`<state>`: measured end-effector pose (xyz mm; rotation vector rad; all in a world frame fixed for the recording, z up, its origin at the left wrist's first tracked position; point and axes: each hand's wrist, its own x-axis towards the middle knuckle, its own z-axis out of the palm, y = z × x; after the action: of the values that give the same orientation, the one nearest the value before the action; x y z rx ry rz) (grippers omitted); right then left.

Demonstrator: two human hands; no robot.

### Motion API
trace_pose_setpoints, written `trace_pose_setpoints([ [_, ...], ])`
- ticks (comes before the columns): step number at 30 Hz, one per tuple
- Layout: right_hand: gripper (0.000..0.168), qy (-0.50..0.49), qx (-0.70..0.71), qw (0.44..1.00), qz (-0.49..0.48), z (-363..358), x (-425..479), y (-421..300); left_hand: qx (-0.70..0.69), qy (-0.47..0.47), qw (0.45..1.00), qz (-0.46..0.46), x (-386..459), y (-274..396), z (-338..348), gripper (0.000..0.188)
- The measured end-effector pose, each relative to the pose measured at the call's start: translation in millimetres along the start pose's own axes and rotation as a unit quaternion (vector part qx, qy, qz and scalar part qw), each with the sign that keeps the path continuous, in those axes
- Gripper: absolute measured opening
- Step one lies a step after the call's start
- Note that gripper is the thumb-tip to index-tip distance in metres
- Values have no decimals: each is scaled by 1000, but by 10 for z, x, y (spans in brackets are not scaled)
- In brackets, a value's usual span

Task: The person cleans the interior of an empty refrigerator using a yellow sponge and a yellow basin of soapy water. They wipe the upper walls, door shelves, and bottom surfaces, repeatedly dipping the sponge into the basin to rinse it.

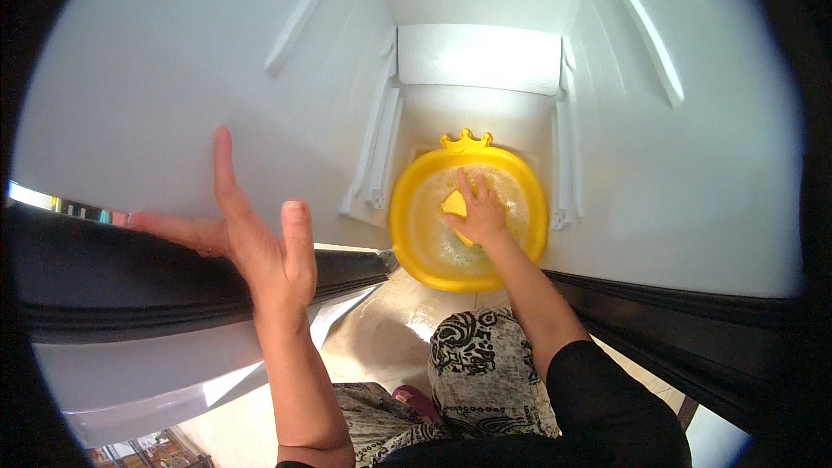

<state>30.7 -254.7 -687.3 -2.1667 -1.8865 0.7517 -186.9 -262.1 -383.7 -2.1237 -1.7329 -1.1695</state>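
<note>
A yellow plastic basin (pixel 404 234) with a crown-shaped handle holds foamy, cloudy water at the bottom of a white refrigerator compartment. In it my right hand (pixel 482 213) rests over a yellow sponge (pixel 456 203), fingers spread and thumb across the sponge's near side. My palm hides part of the sponge. My left hand (pixel 263 240) is raised in front of the compartment's left wall (pixel 162 123), its fingers apart and nothing in it. Its outermost fingers extend across the black door gasket (pixel 162 266); whether they touch the wall or gasket cannot be told.
Ribbed shelf supports (pixel 312 10) and white drawer rails (pixel 383 149) line the inner walls. A raised white step (pixel 480 55) stands behind the basin. Dark door edges flank both sides. Below are a tiled floor (pixel 364 351) and my knee (pixel 481 364) in patterned trousers.
</note>
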Motion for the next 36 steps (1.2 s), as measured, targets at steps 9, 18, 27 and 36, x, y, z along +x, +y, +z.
trace_pose_setpoints([
  [9,91,-24,-197,974,-105,259,-70,-36,117,-13,992,45,32,80,-98,72],
  [18,79,-95,-136,983,-75,44,-217,-257,-13,-55,998,-36,-7,16,-55,77],
  [27,38,-193,784,556,197,-105,-26,184,130,-7,991,36,4,12,-64,80],
  [36,56,-76,677,663,310,-70,88,53,167,-25,985,23,22,73,-86,80],
])
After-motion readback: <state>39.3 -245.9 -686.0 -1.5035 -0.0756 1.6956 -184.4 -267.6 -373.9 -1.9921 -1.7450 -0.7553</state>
